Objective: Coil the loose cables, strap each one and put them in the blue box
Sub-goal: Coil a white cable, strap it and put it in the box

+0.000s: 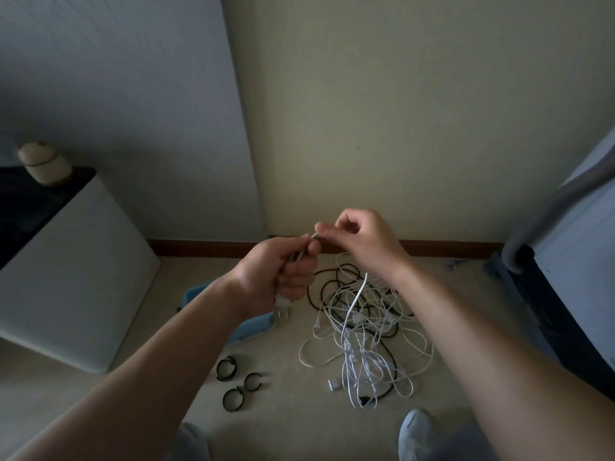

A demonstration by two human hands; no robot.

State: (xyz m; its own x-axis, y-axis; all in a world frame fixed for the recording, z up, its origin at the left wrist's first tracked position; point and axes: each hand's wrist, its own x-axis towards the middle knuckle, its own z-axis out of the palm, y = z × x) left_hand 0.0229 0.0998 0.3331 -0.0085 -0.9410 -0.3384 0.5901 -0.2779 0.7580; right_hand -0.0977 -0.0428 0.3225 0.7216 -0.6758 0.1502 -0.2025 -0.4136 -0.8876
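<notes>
My left hand [281, 272] grips a white cable near its plug [283, 309], whose prongs hang below my fist. My right hand [361, 237] pinches the same white cable [356, 299] just right of the left hand; the cable drops from it into a tangled pile of white and black cables [364, 341] on the floor. The blue box [256, 326] lies on the floor under my left forearm, mostly hidden. Three black looped straps [234, 382] lie on the floor in front of the box.
A white cabinet [76, 271] with a dark top and a small beige jar [45, 164] stands at the left. Furniture with grey fabric [565, 247] stands at the right. A wall with a brown skirting board [206, 247] runs behind. My shoes [416, 430] show at the bottom.
</notes>
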